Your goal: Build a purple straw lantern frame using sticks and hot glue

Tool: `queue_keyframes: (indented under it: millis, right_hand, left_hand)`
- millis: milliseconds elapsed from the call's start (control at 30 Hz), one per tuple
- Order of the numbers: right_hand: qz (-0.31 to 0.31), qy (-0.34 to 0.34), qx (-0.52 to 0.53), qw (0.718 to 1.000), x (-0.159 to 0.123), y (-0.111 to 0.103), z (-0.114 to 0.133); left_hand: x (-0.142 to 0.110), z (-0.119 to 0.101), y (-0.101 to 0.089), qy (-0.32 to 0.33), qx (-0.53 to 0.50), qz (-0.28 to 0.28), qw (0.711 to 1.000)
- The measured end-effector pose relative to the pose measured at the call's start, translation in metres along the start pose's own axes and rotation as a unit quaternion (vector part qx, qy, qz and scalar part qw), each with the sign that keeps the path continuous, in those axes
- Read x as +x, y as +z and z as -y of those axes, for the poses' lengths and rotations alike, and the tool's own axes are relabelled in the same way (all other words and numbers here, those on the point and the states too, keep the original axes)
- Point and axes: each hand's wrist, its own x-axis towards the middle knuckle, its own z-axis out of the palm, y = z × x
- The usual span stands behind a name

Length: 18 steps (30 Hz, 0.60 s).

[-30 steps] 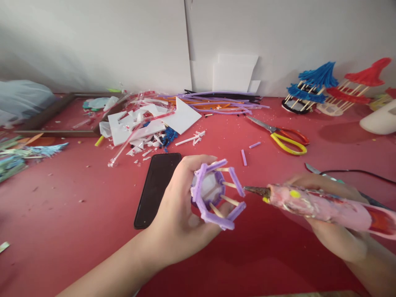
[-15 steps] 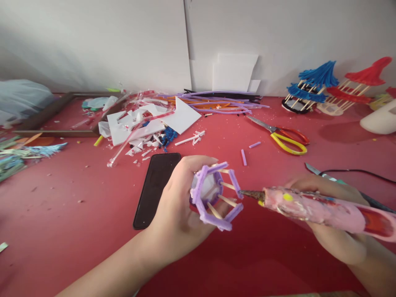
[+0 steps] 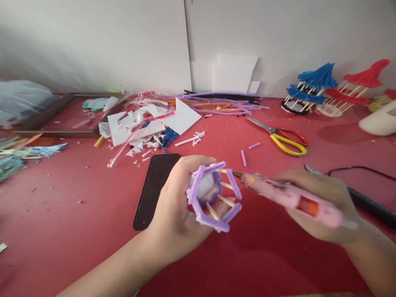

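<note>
My left hand (image 3: pixel 173 202) is wrapped round a small frame of purple pipe cleaners and wooden sticks (image 3: pixel 213 225), tilted so its ring faces right and up. A pale base shows inside it. In my right hand (image 3: pixel 321 198) is a pink hot glue gun (image 3: pixel 287 194), slightly blurred. Its dark nozzle points left, at the upper right part of the purple ring; whether it touches cannot be made out. Two short purple pipe cleaner pieces (image 3: pixel 243 158) lie on the red table just beyond the frame.
A black phone (image 3: pixel 151 194) lies beside my left wrist. Scissors (image 3: pixel 289 142) and a cutter (image 3: pixel 311 169) are at the right. Paper scraps (image 3: pixel 139 128), pipe cleaners (image 3: pixel 216 103), and blue (image 3: pixel 309 88) and red (image 3: pixel 352 88) pavilion models stand or lie farther back.
The glue gun has moved up and slightly left, its nozzle going from the ring's right corner to its upper right. My left hand and the purple frame have barely shifted.
</note>
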Motion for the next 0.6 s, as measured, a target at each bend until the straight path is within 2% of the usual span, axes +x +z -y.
queue_keyframes:
  millis: [133,200,300,400,467,600]
  right_hand:
    - [0.109,0.037,-0.009,0.993,0.014,0.001,0.002]
    - [0.142,0.051,0.015,0.988,0.018,0.002,0.003]
    - [0.132,0.117,0.063,0.982,0.024,0.002,-0.002]
    - [0.08,0.2,0.022,0.976,0.037,0.001,-0.016]
    - [0.076,0.195,-0.043,0.977,0.049,0.0,-0.029]
    - [0.117,0.11,-0.186,0.969,0.078,0.003,-0.051]
  left_hand:
    - [-0.001,0.002,0.0,-0.028,-0.029,-0.005,0.999]
    - [-0.002,0.004,0.0,-0.048,-0.046,-0.01,0.998]
    - [-0.001,0.006,0.001,-0.047,-0.044,-0.027,0.998]
    - [0.001,0.008,0.002,-0.031,-0.013,-0.031,0.999]
    - [0.002,0.009,0.002,-0.026,0.002,-0.03,0.999]
    - [0.002,0.01,0.002,-0.012,0.027,-0.023,0.999]
